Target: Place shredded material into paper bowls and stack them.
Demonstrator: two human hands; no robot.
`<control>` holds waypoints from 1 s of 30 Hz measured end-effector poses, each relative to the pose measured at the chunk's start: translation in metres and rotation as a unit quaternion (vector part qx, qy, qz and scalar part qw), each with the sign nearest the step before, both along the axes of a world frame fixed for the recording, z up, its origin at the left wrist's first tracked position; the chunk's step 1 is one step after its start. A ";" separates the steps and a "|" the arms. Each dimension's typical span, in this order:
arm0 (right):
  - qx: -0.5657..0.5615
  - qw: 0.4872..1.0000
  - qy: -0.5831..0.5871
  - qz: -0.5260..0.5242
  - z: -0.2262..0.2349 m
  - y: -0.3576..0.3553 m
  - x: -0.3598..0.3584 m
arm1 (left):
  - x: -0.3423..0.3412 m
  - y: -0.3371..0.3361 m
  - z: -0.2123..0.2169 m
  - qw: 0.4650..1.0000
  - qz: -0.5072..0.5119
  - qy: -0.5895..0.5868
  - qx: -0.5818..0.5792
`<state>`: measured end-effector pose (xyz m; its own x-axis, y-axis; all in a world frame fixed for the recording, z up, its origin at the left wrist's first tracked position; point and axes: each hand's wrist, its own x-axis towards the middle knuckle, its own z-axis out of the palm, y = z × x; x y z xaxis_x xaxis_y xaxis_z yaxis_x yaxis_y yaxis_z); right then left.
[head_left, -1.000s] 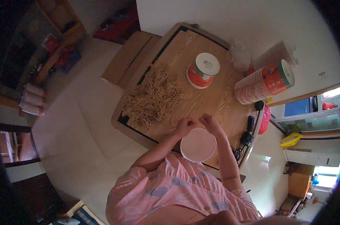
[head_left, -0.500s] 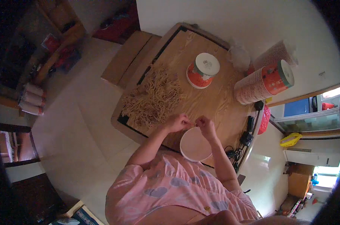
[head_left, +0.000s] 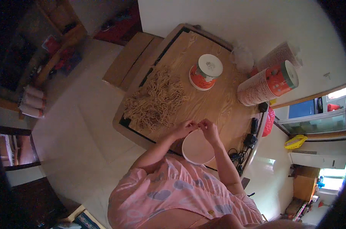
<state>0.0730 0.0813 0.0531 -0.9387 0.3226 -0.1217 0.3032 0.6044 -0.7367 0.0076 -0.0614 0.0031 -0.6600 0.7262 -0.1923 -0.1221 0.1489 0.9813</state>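
Observation:
A round white paper bucket (head_left: 197,147) stands at the table's near edge, its open mouth facing up. Over its far rim my left hand (head_left: 186,128) is closed in a pinch. My right hand (head_left: 208,129) pinches right beside it, the fingertips of both nearly meeting. Between them is a small bit of what looks like thin tan cord, mostly hidden by the fingers. Just beyond my left hand lies a loose heap of tan twisted cords (head_left: 157,99). Farther back, a red, green and white paper bucket (head_left: 203,78) rests upside down.
Nested stacks of paper buckets (head_left: 264,84) lean at the table's right side, by a clear plastic bag (head_left: 241,57). Black adapters and cables (head_left: 239,156) lie along the right edge, near a red basket (head_left: 269,122). A cardboard box (head_left: 129,57) adjoins the table's far left.
My left hand has moved slightly right and closer to my right hand, narrowing the gap between the fingertips. The bucket below has shifted very slightly left.

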 end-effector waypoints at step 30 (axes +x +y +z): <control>0.059 0.991 0.120 0.006 0.005 -0.024 0.011 | -0.004 -0.004 -0.011 0.948 0.081 -0.307 -0.007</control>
<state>0.0844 0.0576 0.0585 -0.9396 0.3103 0.1442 0.1201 0.6936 -0.7103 0.0033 -0.0653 -0.0076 -0.5237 0.6186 -0.5857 -0.6919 0.0923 0.7161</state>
